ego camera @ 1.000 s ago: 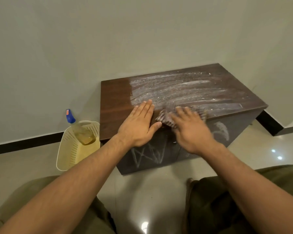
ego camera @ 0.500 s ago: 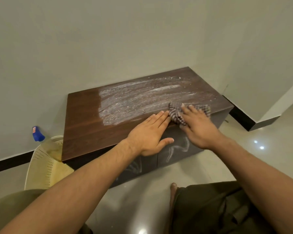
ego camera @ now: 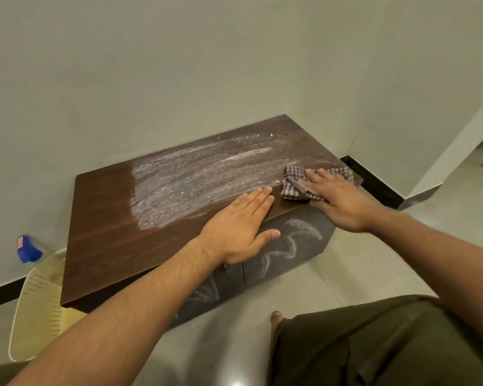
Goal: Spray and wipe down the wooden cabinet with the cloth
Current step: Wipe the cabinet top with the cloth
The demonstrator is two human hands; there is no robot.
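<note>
Pressing the cloth (ego camera: 293, 183) flat near the cabinet's (ego camera: 103, 218) right front corner with straight fingers, the right hand (ego camera: 343, 203) could shove it off the edge, while the left hand (ego camera: 240, 227), flat and empty, might smear the white residue (ego camera: 195, 179).

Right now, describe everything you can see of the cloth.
The cloth is a woven rag, checked in dark and pale threads, crumpled into loose folds. It lies on the wooden cabinet top near its right front corner, at the end of the white smears. The right hand presses flat on its middle with straight fingers, hiding that part; bunched ends show on both sides. The left hand lies beside it, not touching.
</note>
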